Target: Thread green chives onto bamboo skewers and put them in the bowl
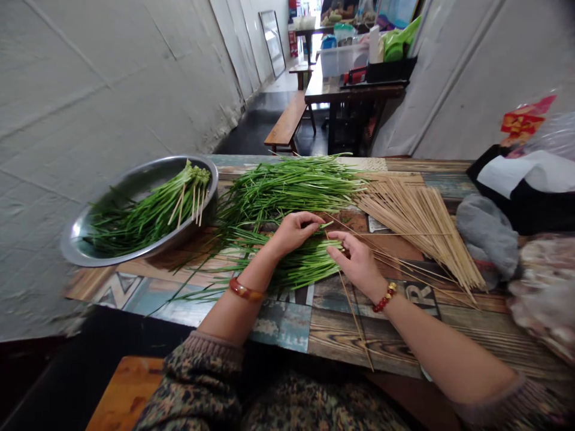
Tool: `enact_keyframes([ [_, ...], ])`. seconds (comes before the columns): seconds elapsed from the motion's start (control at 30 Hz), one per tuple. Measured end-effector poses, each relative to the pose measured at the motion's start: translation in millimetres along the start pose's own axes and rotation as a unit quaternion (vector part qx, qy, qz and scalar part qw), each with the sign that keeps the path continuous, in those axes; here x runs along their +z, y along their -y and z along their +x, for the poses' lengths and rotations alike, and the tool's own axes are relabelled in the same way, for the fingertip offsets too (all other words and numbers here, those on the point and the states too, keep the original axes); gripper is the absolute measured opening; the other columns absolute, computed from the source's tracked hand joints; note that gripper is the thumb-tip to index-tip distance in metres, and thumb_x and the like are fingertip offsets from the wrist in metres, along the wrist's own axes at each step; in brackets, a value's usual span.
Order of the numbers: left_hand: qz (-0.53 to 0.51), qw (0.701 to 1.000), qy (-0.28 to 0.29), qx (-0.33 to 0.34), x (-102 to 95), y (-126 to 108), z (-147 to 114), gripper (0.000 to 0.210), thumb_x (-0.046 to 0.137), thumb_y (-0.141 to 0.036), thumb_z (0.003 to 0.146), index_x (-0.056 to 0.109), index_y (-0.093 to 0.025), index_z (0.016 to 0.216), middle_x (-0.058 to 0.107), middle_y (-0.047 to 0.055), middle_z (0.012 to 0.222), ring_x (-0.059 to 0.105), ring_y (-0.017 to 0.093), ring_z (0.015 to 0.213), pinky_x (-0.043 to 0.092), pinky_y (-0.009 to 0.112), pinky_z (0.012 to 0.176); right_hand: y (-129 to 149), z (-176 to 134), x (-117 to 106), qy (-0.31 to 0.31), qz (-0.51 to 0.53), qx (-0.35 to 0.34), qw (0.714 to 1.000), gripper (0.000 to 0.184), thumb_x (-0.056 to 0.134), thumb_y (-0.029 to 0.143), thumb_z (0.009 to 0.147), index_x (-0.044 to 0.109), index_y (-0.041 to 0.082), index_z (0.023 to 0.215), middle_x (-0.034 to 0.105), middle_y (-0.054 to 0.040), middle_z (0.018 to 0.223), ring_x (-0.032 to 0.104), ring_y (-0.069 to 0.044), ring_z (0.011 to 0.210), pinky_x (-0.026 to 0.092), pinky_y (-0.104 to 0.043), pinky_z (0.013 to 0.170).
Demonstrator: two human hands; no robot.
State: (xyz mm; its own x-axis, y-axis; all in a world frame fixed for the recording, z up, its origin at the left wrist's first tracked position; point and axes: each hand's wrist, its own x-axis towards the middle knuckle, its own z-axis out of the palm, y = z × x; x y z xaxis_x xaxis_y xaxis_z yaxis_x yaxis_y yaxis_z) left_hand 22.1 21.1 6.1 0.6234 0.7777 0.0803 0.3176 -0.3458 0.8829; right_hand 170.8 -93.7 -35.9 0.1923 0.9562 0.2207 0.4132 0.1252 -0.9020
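Three lots of greens [294, 185], two hands [294, 232]

We count two heaps on the table [278, 323], one bunch in one metal bowl [74, 248], and two bracelets [246, 291]. The skewers [417, 224] are too many for us to count.

Nearside room; obstacles: basin [135, 181], skewers [433, 224]

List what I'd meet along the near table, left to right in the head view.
Metal bowl → left hand → right hand → spread wooden sticks → gray plastic bag → clear bag with pale contents.
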Motion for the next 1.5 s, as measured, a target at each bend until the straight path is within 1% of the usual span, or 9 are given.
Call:
enact_keyframes([
  [0.07, -0.006, 1.000, 0.006, -0.005, 1.0, -2, -3, 0.024, 0.060, -0.030, 0.079, 0.072, -0.011, 0.087, 0.072, 0.007, 0.088, 0.063, 0.015, 0.081, 0.048, 0.027, 0.078, 1, 0, 0, -0.004, 0.008, -0.002, 1.000, 0.032, 0.058, 0.035, 0.086, 0.063, 0.018, 0.113, 0.071, -0.0086, 0.108, 0.065, -0.019, 0.086, 0.051, -0.034, 0.079],
  [0.13, -0.017, 1.000, 0.010, -0.004, 0.9, -1, -4, 0.024, 0.062, -0.032, 0.079, 0.072, -0.012, 0.084, 0.072, 0.007, 0.085, 0.063, 0.016, 0.080, 0.048, 0.027, 0.077, 2, -1, 0, -0.001, 0.013, -0.001, 1.000, 0.031, 0.057, 0.034, 0.087, 0.063, 0.019, 0.113, 0.071, -0.0086, 0.110, 0.066, -0.021, 0.093, 0.051, -0.036, 0.083],
  [0.3, -0.049, 0.999, 0.003, -0.004, 0.0, 3, -4, 0.021, 0.062, -0.030, 0.079, 0.070, -0.011, 0.077, 0.069, 0.005, 0.079, 0.060, 0.013, 0.075, 0.046, 0.024, 0.073, 5, -3, -2, 0.008, -0.003, 0.014, 1.000, 0.031, 0.056, 0.032, 0.087, 0.064, 0.021, 0.115, 0.072, -0.0075, 0.109, 0.067, -0.021, 0.090, 0.053, -0.037, 0.082],
  [0.37, -0.063, 0.998, 0.003, -0.005, 0.7, 4, -5, 0.020, 0.061, -0.029, 0.080, 0.069, -0.011, 0.075, 0.068, 0.004, 0.077, 0.059, 0.013, 0.073, 0.045, 0.023, 0.071, 6, -4, -3, 0.009, -0.011, 0.015, 1.000, 0.031, 0.057, 0.032, 0.087, 0.065, 0.021, 0.115, 0.072, -0.0071, 0.110, 0.068, -0.022, 0.093, 0.053, -0.038, 0.084],
  [0.5, -0.081, 0.996, 0.021, -0.005, 1.8, 4, -5, 0.019, 0.060, -0.027, 0.080, 0.068, -0.011, 0.075, 0.066, 0.003, 0.074, 0.057, 0.011, 0.071, 0.044, 0.022, 0.069, 8, -4, -5, 0.006, -0.016, 0.002, 1.000, 0.030, 0.057, 0.031, 0.087, 0.066, 0.023, 0.115, 0.071, -0.0059, 0.114, 0.067, -0.022, 0.102, 0.051, -0.039, 0.091],
  [0.93, -0.098, 0.995, 0.026, -0.008, 1.0, 4, -7, 0.018, 0.057, -0.025, 0.082, 0.065, -0.010, 0.074, 0.064, 0.003, 0.075, 0.055, 0.011, 0.071, 0.042, 0.022, 0.067, 10, -6, -6, 0.001, -0.033, -0.021, 0.999, 0.030, 0.057, 0.029, 0.089, 0.067, 0.022, 0.117, 0.071, -0.0060, 0.116, 0.067, -0.021, 0.104, 0.052, -0.037, 0.094],
  [1.13, -0.097, 0.994, 0.039, -0.011, 1.4, 3, -8, 0.020, 0.057, -0.026, 0.082, 0.066, -0.010, 0.076, 0.063, 0.003, 0.075, 0.052, 0.011, 0.070, 0.041, 0.022, 0.065, 4, -3, -7, 0.024, -0.029, -0.023, 0.999, 0.032, 0.057, 0.029, 0.089, 0.066, 0.022, 0.118, 0.070, -0.0057, 0.118, 0.067, -0.021, 0.105, 0.051, -0.036, 0.095],
  [1.33, -0.139, 0.989, 0.043, -0.035, 3.2, 6, -8, 0.021, 0.057, -0.029, 0.081, 0.065, -0.010, 0.076, 0.061, 0.002, 0.073, 0.050, 0.010, 0.068, 0.039, 0.022, 0.065, 7, 0, -7, 0.049, -0.026, -0.021, 0.998, 0.031, 0.057, 0.027, 0.088, 0.068, 0.024, 0.117, 0.070, -0.0049, 0.117, 0.067, -0.021, 0.106, 0.051, -0.037, 0.096],
  [1.5, -0.148, 0.986, 0.055, -0.046, 1.1, 2, -9, 0.027, 0.056, -0.034, 0.082, 0.064, -0.010, 0.074, 0.058, 0.000, 0.069, 0.047, 0.009, 0.065, 0.036, 0.021, 0.062, 8, 0, -7, 0.045, -0.024, -0.016, 0.999, 0.031, 0.057, 0.026, 0.087, 0.069, 0.023, 0.115, 0.071, -0.0053, 0.115, 0.067, -0.021, 0.104, 0.052, -0.037, 0.095],
])
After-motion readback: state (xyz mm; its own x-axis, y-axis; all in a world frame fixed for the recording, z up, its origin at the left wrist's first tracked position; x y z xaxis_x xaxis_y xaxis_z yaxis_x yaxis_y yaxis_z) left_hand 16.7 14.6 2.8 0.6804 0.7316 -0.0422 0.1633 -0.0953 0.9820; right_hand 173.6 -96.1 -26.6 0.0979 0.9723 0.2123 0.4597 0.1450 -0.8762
